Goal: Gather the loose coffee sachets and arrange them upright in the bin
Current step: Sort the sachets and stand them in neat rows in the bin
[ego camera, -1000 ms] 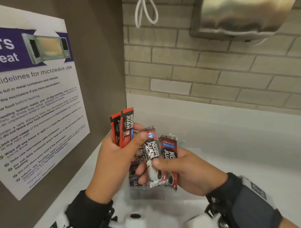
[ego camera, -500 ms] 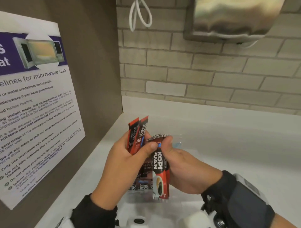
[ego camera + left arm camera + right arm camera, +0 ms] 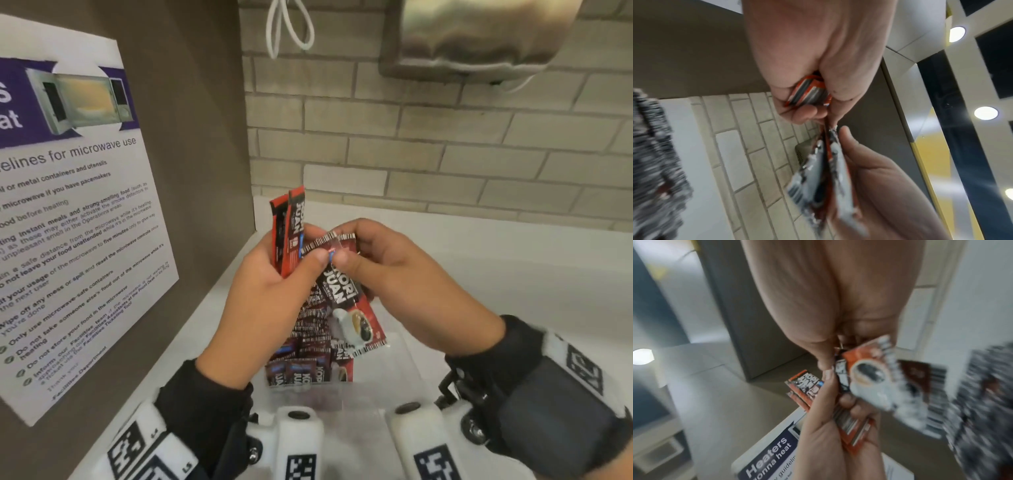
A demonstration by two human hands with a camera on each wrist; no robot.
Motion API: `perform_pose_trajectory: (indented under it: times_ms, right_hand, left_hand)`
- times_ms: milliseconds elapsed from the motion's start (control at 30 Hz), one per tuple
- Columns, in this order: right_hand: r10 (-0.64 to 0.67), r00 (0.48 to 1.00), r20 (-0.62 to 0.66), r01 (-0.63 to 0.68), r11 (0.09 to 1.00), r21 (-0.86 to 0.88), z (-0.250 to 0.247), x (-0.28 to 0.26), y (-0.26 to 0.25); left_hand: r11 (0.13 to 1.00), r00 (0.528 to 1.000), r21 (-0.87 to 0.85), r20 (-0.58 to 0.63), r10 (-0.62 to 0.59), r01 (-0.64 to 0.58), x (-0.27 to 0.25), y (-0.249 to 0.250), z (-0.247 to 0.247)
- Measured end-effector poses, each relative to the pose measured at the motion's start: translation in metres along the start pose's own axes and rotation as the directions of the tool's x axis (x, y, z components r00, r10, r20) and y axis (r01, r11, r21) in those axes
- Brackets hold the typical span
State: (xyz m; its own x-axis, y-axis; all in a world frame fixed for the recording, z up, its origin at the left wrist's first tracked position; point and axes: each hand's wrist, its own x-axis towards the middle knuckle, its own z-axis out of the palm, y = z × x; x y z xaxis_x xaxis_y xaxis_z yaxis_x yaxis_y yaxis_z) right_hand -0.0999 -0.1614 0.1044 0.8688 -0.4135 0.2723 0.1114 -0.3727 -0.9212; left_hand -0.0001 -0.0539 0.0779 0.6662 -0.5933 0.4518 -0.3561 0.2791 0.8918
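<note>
Holding two red sticks (image 3: 287, 233), the left hand (image 3: 263, 298) also helps the right hand (image 3: 404, 284) pinch dark sachets (image 3: 346, 301) above the bin (image 3: 394, 377). Many sachets already stand inside; those in hand remain.

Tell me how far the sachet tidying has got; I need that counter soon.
Done: many dark red sachets stand in the clear plastic bin. In hand: left hand grips two orange-red stick sachets; both hands pinch a coffee-cup sachet. Left: binning these.

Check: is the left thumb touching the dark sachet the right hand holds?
Touching. Head view shows the left hand thumb pressed on the dark sachet's top edge beside the right hand.
</note>
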Motion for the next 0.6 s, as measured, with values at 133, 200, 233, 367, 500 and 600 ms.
perform_pose_trajectory:
  times_ms: [133,200,233,367,500,600]
  right_hand:
    - [-0.200,0.974,-0.104,0.122,0.855,-0.505,-0.008,0.001,-0.015]
    - [-0.225,0.974,-0.022,0.164,0.773,-0.613,-0.005,0.000,-0.020]
    - [-0.233,0.972,0.017,0.190,0.745,-0.640,-0.004,-0.001,-0.018]
    - [-0.231,0.973,0.003,0.171,0.712,-0.681,-0.015,-0.004,-0.001]
    - [-0.099,0.991,-0.088,0.015,0.744,-0.668,-0.033,-0.004,0.034]
    - [0.015,0.999,-0.044,-0.040,0.751,-0.659,-0.026,-0.008,0.066]
  left_hand:
    - [0.998,0.999,0.029,0.011,0.047,-0.048,0.007,0.007,0.006]
    - [0.998,0.998,0.011,0.031,0.054,-0.054,0.007,0.009,0.012]
    - [0.999,0.998,-0.010,0.043,0.051,-0.050,0.007,0.009,0.014]
    - [0.996,0.999,-0.088,0.044,0.022,-0.018,0.004,0.002,0.004]
    - [0.974,0.996,-0.228,-0.079,-0.038,0.019,0.004,-0.004,-0.022]
    - [0.955,0.990,-0.290,-0.111,-0.088,0.053,0.001,-0.009,-0.035]
